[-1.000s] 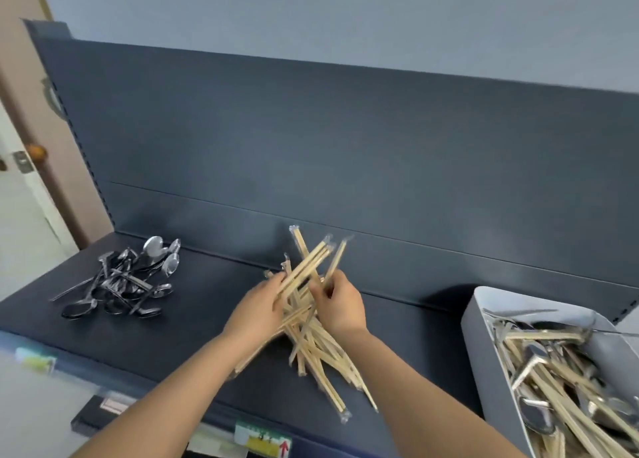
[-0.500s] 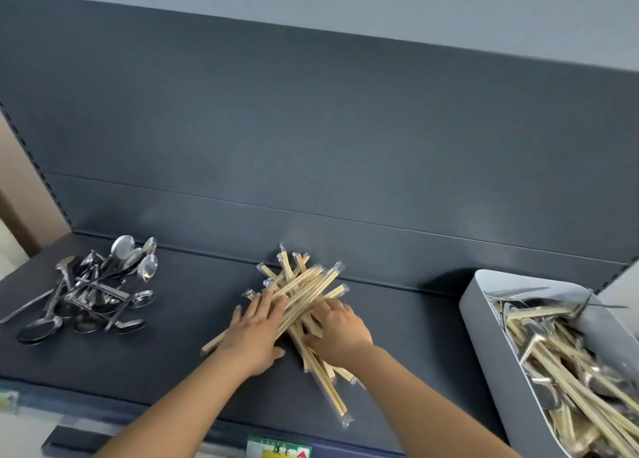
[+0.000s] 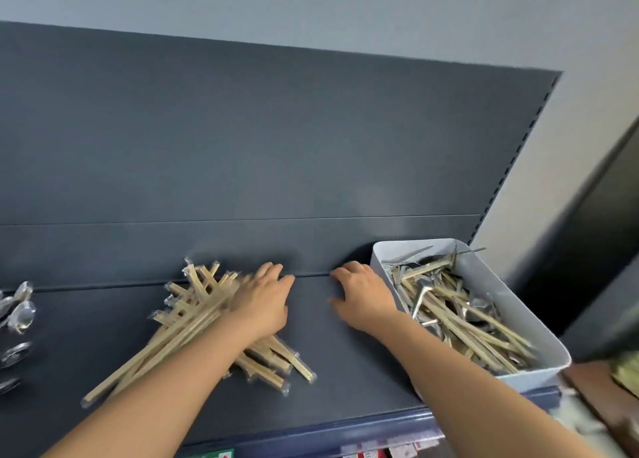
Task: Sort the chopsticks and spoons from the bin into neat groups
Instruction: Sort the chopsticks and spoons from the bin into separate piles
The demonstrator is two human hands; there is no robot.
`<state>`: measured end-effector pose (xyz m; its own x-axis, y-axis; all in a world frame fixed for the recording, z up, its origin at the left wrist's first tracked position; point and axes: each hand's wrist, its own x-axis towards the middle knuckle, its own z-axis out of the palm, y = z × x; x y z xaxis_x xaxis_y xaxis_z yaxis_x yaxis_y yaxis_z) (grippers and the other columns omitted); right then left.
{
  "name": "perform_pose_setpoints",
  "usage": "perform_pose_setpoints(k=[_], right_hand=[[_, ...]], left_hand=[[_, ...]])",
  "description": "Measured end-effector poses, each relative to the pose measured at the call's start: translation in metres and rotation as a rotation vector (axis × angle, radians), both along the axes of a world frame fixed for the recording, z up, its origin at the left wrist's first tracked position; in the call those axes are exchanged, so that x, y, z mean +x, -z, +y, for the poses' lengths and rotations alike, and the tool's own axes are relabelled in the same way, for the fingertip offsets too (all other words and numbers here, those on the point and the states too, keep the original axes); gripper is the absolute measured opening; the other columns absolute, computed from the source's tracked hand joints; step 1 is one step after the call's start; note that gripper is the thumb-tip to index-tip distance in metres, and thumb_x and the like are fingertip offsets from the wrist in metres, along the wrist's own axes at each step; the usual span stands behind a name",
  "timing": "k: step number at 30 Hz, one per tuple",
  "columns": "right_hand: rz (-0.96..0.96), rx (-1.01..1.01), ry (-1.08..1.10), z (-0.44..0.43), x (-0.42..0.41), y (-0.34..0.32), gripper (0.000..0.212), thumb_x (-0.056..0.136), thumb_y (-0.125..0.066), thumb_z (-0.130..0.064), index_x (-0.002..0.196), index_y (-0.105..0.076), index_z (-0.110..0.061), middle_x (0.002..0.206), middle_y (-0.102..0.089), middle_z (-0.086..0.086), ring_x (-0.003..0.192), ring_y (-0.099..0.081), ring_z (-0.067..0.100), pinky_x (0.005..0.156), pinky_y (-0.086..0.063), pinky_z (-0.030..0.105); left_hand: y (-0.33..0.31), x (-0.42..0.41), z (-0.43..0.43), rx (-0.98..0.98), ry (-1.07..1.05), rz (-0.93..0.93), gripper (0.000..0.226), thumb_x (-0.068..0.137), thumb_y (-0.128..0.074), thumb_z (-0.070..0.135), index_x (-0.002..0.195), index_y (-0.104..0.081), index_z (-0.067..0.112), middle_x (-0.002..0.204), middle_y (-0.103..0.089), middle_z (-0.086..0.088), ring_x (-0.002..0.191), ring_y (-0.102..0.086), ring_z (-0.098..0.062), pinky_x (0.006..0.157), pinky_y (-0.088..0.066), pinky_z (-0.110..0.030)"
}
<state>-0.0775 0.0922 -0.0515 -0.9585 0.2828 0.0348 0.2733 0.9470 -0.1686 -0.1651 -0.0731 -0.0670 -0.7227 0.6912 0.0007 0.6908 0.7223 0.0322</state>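
Note:
A loose pile of wrapped wooden chopsticks (image 3: 193, 316) lies on the dark shelf (image 3: 345, 364), left of centre. My left hand (image 3: 262, 302) hovers at the pile's right edge, fingers relaxed and holding nothing. My right hand (image 3: 363, 296) is over bare shelf between the pile and the white bin (image 3: 484, 271), fingers loosely curled and empty. The bin at the right holds several more chopsticks and metal spoons (image 3: 460, 305) mixed together. A group of metal spoons (image 3: 19, 314) lies at the far left edge, partly cut off.
The shelf's dark back panel (image 3: 276, 146) rises right behind the pile and bin. Price labels (image 3: 390, 449) run along the shelf's front lip. A dark upright surface (image 3: 605, 243) and blurred items stand to the right of the bin.
Both hands have let go of the chopstick pile and moved right, toward the bin. The view has swung right, so the spoons now sit at the left edge.

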Motion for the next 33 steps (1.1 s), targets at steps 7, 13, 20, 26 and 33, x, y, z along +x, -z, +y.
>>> perform_pose_setpoints(k=[7, 13, 20, 26, 33], right_hand=[[-0.011, 0.051, 0.125, 0.097, 0.060, -0.017, 0.046, 0.090, -0.057, -0.038, 0.132, -0.052, -0.019, 0.130, -0.050, 0.004, 0.126, -0.041, 0.026, 0.101, -0.039, 0.036], [-0.058, 0.056, 0.170, 0.172, 0.102, -0.011, 0.037, 0.089, -0.053, -0.026, 0.125, -0.056, -0.021, 0.125, -0.053, 0.005, 0.121, -0.045, 0.027, 0.097, -0.042, 0.035], [-0.237, 0.020, 0.092, 0.230, 0.127, 0.007, 0.048, 0.087, -0.048, -0.010, 0.134, -0.049, -0.023, 0.130, -0.049, 0.008, 0.124, -0.044, 0.028, 0.098, -0.045, 0.037], [-0.256, 0.053, -0.016, 0.241, 0.122, 0.026, 0.058, 0.089, -0.051, -0.009, 0.142, -0.039, -0.031, 0.128, -0.047, 0.006, 0.120, -0.046, 0.027, 0.097, -0.046, 0.040], [-0.033, 0.106, -0.009, 0.246, 0.100, 0.029, 0.028, 0.101, -0.042, -0.033, 0.115, -0.062, -0.022, 0.115, -0.057, 0.003, 0.108, -0.056, 0.027, 0.075, -0.045, 0.034]], left_hand=[[-0.020, 0.045, 0.108, 0.097, 0.180, 0.081, 0.042, 0.096, -0.051, 0.033, 0.135, -0.047, 0.019, 0.141, -0.043, -0.001, 0.136, -0.032, -0.021, 0.106, -0.033, -0.038], [-0.019, 0.085, 0.189, 0.111, 0.281, 0.147, 0.032, 0.092, -0.048, 0.019, 0.122, -0.057, 0.019, 0.123, -0.053, 0.000, 0.122, -0.043, -0.021, 0.098, -0.036, -0.035], [0.000, 0.116, 0.248, -0.013, 0.196, -0.089, 0.035, 0.089, -0.049, 0.007, 0.124, -0.052, 0.013, 0.120, -0.051, -0.008, 0.110, -0.052, -0.027, 0.085, -0.048, -0.038], [0.018, 0.107, 0.264, 0.007, 0.015, -0.261, 0.081, 0.082, -0.072, 0.017, 0.146, -0.023, 0.021, 0.131, -0.045, -0.008, 0.111, -0.053, -0.025, 0.086, -0.049, -0.037], [0.020, 0.084, 0.273, 0.017, -0.065, -0.437, 0.053, 0.084, -0.065, 0.021, 0.134, -0.048, 0.019, 0.133, -0.052, 0.000, 0.115, -0.053, -0.021, 0.091, -0.048, -0.033]])
